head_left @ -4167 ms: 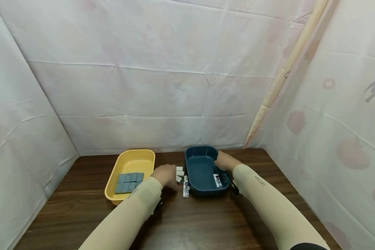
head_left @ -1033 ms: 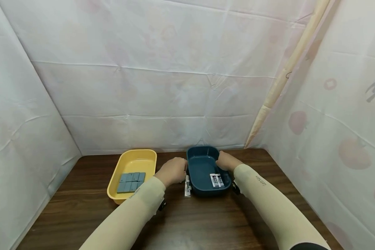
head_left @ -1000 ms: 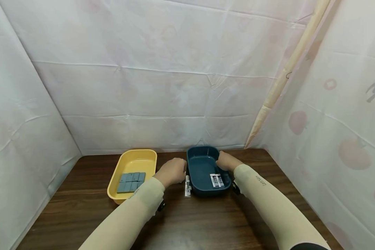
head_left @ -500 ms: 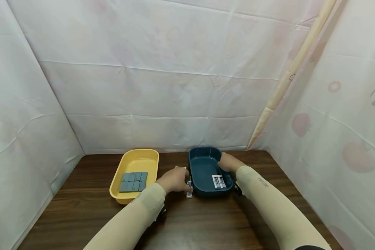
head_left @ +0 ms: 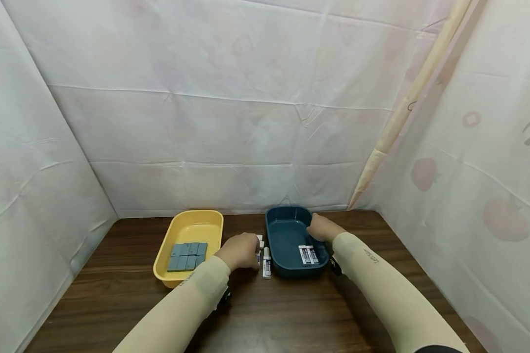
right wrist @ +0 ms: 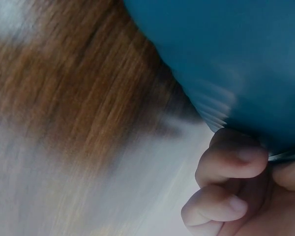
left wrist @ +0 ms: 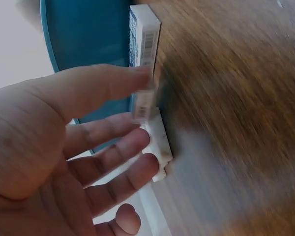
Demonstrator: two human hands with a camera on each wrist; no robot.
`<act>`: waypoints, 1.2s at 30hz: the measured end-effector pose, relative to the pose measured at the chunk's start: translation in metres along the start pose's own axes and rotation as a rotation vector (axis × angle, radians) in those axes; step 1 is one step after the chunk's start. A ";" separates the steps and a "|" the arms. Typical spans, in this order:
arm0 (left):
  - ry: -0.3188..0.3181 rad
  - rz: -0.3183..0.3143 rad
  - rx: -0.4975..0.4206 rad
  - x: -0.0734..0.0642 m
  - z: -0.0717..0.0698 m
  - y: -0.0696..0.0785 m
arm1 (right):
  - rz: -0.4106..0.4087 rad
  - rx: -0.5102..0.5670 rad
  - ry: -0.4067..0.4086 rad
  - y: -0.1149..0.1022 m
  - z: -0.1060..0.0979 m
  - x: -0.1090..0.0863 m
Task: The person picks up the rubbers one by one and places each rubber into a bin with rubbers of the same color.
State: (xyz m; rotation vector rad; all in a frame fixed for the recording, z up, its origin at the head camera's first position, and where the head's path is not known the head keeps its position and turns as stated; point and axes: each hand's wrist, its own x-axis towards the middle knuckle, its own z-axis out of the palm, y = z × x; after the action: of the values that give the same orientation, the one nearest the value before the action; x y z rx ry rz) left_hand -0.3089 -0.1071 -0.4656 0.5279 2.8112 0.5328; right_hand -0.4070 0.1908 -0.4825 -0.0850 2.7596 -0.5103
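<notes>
My left hand (head_left: 240,250) pinches a small white eraser (left wrist: 143,105) in a printed sleeve between thumb and fingertips; the eraser is blurred in the left wrist view. Another sleeved eraser (head_left: 267,264) lies on the table beside the dark blue tray (head_left: 271,241). Several white pieces (head_left: 260,240) lie just behind, partly covered by my left hand. Two sleeved erasers (head_left: 308,255) rest side by side in the near right corner of the blue tray. My right hand (head_left: 322,228) grips that tray's right rim, its fingers curled against the outer wall in the right wrist view.
On the left stands a yellow tray (head_left: 198,229) with several grey-green blocks (head_left: 187,256) laid in rows at its near end. A brown wooden table (head_left: 287,314) carries everything. White printed cloth (head_left: 229,127) hangs behind and at both sides.
A second eraser has come to lie beside the first in the blue tray since the oldest frame. My left hand has drawn back leftward from the tray's edge. The right hand keeps its grip.
</notes>
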 end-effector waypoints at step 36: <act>-0.020 0.169 0.005 0.000 0.011 0.009 | -0.025 -0.041 0.021 0.006 0.003 0.007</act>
State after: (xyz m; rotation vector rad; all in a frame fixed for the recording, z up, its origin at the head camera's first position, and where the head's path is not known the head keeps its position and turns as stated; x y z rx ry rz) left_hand -0.3032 -0.0961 -0.4722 0.7723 2.7655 0.5490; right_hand -0.4128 0.1947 -0.4896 -0.1252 2.7930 -0.4642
